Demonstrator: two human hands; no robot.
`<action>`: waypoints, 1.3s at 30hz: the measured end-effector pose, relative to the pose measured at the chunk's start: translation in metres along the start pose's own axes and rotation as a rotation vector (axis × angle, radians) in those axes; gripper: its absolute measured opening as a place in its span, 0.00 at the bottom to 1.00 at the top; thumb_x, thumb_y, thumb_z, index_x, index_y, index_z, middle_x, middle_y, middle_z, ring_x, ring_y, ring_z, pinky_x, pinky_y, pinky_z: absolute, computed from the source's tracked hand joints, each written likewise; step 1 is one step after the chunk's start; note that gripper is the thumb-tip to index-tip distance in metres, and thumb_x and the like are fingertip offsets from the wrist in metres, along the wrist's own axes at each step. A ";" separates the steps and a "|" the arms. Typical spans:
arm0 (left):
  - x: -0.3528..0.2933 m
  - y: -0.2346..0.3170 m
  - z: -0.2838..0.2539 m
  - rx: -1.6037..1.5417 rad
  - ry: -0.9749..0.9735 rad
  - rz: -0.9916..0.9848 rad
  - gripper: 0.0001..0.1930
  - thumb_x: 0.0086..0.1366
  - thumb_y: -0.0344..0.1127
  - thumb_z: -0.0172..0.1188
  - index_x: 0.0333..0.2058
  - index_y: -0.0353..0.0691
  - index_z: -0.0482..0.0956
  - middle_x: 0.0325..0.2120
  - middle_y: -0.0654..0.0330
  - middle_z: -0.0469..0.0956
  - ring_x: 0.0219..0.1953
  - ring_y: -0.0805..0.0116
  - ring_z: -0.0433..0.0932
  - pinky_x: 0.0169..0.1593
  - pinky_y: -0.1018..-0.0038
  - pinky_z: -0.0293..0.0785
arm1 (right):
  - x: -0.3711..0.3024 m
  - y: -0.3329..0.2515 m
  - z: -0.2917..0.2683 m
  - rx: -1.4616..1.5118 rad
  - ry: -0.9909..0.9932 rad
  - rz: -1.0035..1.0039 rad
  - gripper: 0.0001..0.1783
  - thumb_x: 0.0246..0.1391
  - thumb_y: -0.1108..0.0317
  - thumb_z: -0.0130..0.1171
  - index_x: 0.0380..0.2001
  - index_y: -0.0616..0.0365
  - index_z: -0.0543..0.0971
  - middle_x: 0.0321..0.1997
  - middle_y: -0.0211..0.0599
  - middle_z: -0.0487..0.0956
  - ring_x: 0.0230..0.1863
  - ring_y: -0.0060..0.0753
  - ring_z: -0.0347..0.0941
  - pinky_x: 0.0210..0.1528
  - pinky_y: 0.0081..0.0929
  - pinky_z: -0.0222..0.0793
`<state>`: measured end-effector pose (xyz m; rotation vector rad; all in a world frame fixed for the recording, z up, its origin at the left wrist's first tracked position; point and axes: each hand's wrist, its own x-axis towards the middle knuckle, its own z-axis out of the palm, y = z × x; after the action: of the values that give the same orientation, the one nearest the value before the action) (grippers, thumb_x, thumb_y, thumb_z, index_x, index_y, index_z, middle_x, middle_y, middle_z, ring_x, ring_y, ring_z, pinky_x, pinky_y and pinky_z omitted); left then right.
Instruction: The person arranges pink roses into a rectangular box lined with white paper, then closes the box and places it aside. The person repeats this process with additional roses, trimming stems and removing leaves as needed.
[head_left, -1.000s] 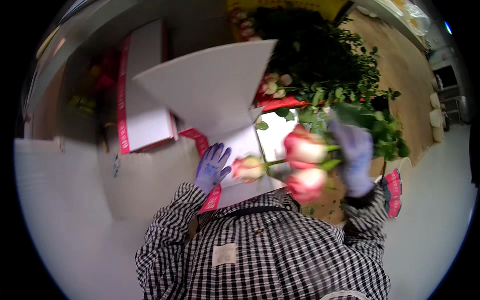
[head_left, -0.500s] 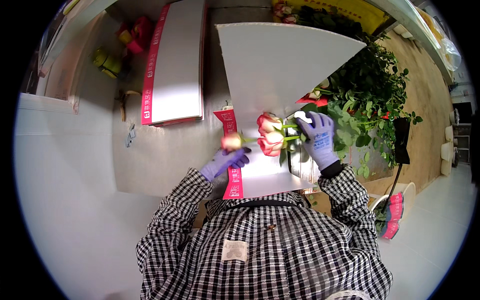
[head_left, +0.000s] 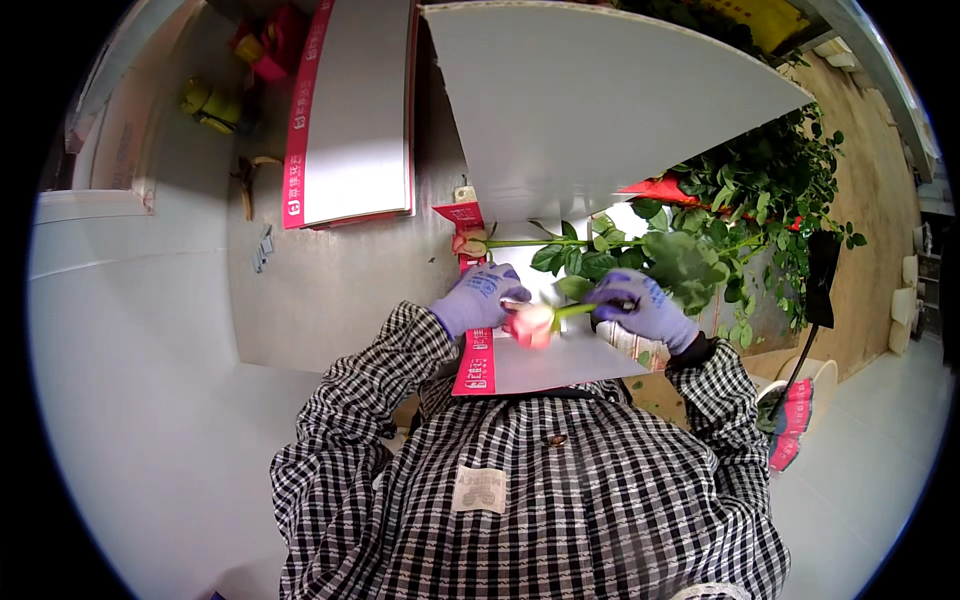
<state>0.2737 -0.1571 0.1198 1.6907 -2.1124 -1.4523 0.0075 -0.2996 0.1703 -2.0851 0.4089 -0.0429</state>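
Note:
My left hand (head_left: 480,298), in a lilac glove, has its fingers drawn together beside the head of a pink rose (head_left: 533,326); what they pinch, if anything, I cannot make out. The rose is smeared by motion, and its stem runs into my gloved right hand (head_left: 648,312), which is closed around it. Just beyond my hands lies another rose (head_left: 470,243), its head over the red border and its leafy stem stretching right. Both hands are over a folded white cardboard wrap (head_left: 565,365) whose tall far panel (head_left: 600,100) stands up.
At left a stack of white cardboard sheets (head_left: 360,120) lies on the metal table (head_left: 300,300). Behind it are a green object (head_left: 212,103) and a pink one (head_left: 280,45). Leafy rose stems (head_left: 760,180) pile up on the right, near a black flap (head_left: 822,270) and a pale bucket (head_left: 822,385).
My right hand has come nearer me, showing one rose head instead of two. My left hand has moved right, toward that head. A rose now lies across the wrap beyond my hands.

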 end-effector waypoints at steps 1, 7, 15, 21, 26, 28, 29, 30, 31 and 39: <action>-0.001 0.003 0.005 -0.019 0.068 -0.028 0.33 0.49 0.48 0.70 0.54 0.46 0.74 0.52 0.52 0.69 0.57 0.55 0.67 0.61 0.57 0.61 | 0.003 -0.007 -0.001 -0.082 0.065 0.041 0.13 0.45 0.66 0.64 0.37 0.50 0.82 0.34 0.34 0.76 0.38 0.42 0.72 0.42 0.35 0.70; -0.006 0.006 0.034 -0.221 0.695 0.102 0.40 0.43 0.55 0.72 0.56 0.49 0.72 0.50 0.53 0.70 0.52 0.53 0.67 0.59 0.60 0.62 | 0.013 0.029 0.045 -0.555 0.005 0.161 0.10 0.49 0.58 0.60 0.36 0.42 0.81 0.39 0.33 0.73 0.47 0.40 0.69 0.49 0.40 0.65; 0.016 -0.010 0.004 -0.429 0.147 -0.002 0.20 0.57 0.47 0.66 0.45 0.44 0.81 0.40 0.56 0.79 0.41 0.64 0.78 0.47 0.71 0.74 | 0.046 -0.026 0.050 -0.744 -0.537 -0.012 0.18 0.50 0.51 0.58 0.39 0.50 0.78 0.34 0.37 0.76 0.37 0.38 0.76 0.40 0.37 0.71; 0.022 -0.014 -0.020 -0.495 -0.079 -0.132 0.19 0.52 0.40 0.68 0.42 0.39 0.82 0.37 0.58 0.82 0.40 0.69 0.79 0.45 0.76 0.74 | 0.034 0.010 0.084 -0.671 -0.220 -0.299 0.14 0.53 0.54 0.52 0.35 0.51 0.77 0.34 0.35 0.77 0.38 0.38 0.77 0.38 0.36 0.71; 0.018 -0.006 -0.026 -0.428 -0.098 -0.123 0.18 0.52 0.40 0.68 0.41 0.39 0.83 0.38 0.57 0.83 0.42 0.67 0.80 0.47 0.74 0.75 | 0.033 0.016 0.092 -0.704 -0.255 -0.350 0.14 0.54 0.56 0.51 0.37 0.51 0.77 0.34 0.35 0.77 0.38 0.38 0.76 0.40 0.37 0.71; 0.018 -0.005 -0.025 -0.416 -0.076 -0.100 0.18 0.52 0.40 0.68 0.41 0.38 0.83 0.37 0.56 0.83 0.41 0.67 0.80 0.46 0.74 0.75 | 0.031 0.022 0.095 -0.713 -0.258 -0.366 0.14 0.54 0.56 0.50 0.38 0.51 0.77 0.34 0.35 0.77 0.38 0.38 0.76 0.40 0.38 0.70; 0.020 -0.003 -0.024 -0.409 -0.072 -0.101 0.18 0.52 0.40 0.68 0.40 0.38 0.83 0.37 0.56 0.83 0.41 0.67 0.81 0.46 0.74 0.75 | 0.030 0.026 0.096 -0.720 -0.266 -0.371 0.14 0.55 0.56 0.50 0.39 0.50 0.77 0.34 0.35 0.77 0.37 0.38 0.76 0.40 0.38 0.70; 0.022 -0.001 -0.022 -0.403 -0.065 -0.103 0.17 0.51 0.39 0.68 0.40 0.38 0.84 0.36 0.56 0.83 0.41 0.66 0.81 0.45 0.73 0.76 | 0.032 0.023 0.096 -0.726 -0.275 -0.378 0.14 0.55 0.56 0.50 0.40 0.50 0.77 0.34 0.35 0.77 0.37 0.38 0.76 0.40 0.39 0.70; 0.022 0.001 -0.021 -0.397 -0.059 -0.105 0.17 0.51 0.39 0.67 0.39 0.38 0.84 0.36 0.56 0.83 0.40 0.66 0.81 0.45 0.73 0.76 | 0.032 0.021 0.094 -0.755 -0.290 -0.376 0.14 0.55 0.57 0.50 0.40 0.49 0.76 0.35 0.35 0.77 0.37 0.38 0.76 0.40 0.39 0.70; 0.027 -0.001 -0.011 -0.307 -0.051 -0.121 0.18 0.50 0.41 0.67 0.40 0.42 0.84 0.36 0.56 0.83 0.39 0.63 0.81 0.45 0.71 0.76 | 0.030 0.022 0.092 -0.759 -0.280 -0.359 0.16 0.56 0.50 0.50 0.40 0.46 0.78 0.36 0.35 0.78 0.38 0.40 0.77 0.38 0.39 0.71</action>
<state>0.2697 -0.1852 0.1120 1.7019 -1.7222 -1.7634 0.0475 -0.2425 0.0997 -2.8376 -0.1619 0.2227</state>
